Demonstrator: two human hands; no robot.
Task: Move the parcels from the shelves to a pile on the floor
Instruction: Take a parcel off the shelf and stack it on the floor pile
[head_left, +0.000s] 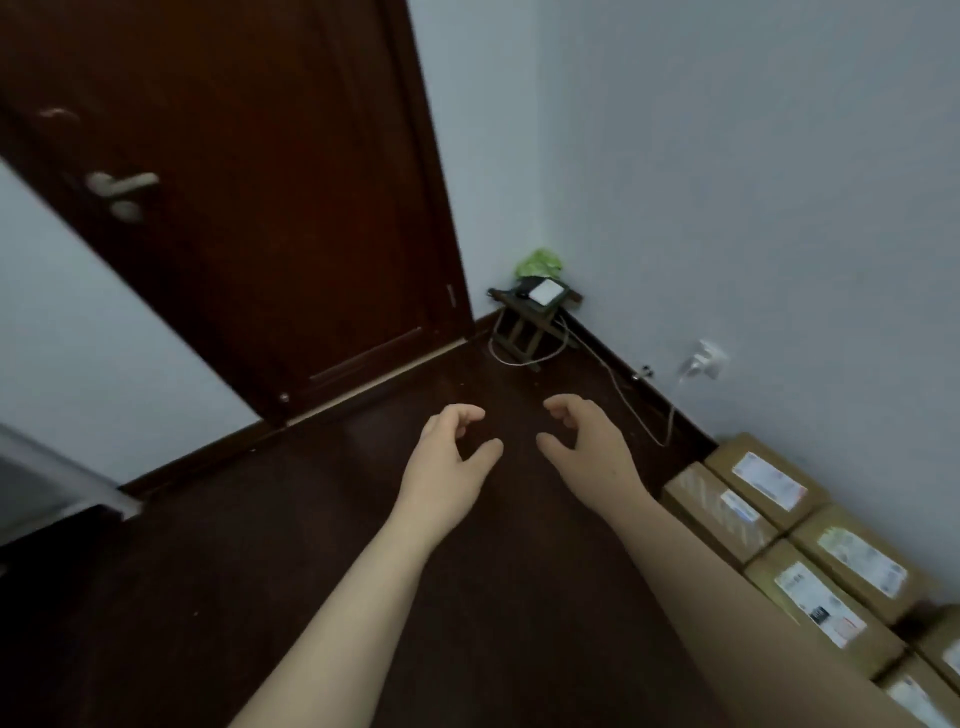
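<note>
Two bare arms are stretched out in the middle of the frame. The left hand is held above the dark floor. Its fingers are loosely bent and its thumb is spread away from them. Nothing is held in it. The right hand is seen just beside it, with a small gap between the two. Its fingers are loosely bent too, and nothing is held in it.

The parcels are found in the lower right of the frame. They are brown cardboard boxes with white labels stuck on top. They are laid on the floor in rows, side by side and touching, close to the pale wall. The lowest ones are cut off by the edge of the frame. Part of the near boxes is hidden by the right forearm, but both hands are seen well apart from the parcels.

The upper left of the frame is filled by a dark brown door with a silver handle. In the corner above the hands, a small wooden stool is set on the floor. A flat white thing is laid on it, and a crumpled green thing is seen behind. A white cable is run from the stool along the floor to a plug in the wall at the right.
</note>
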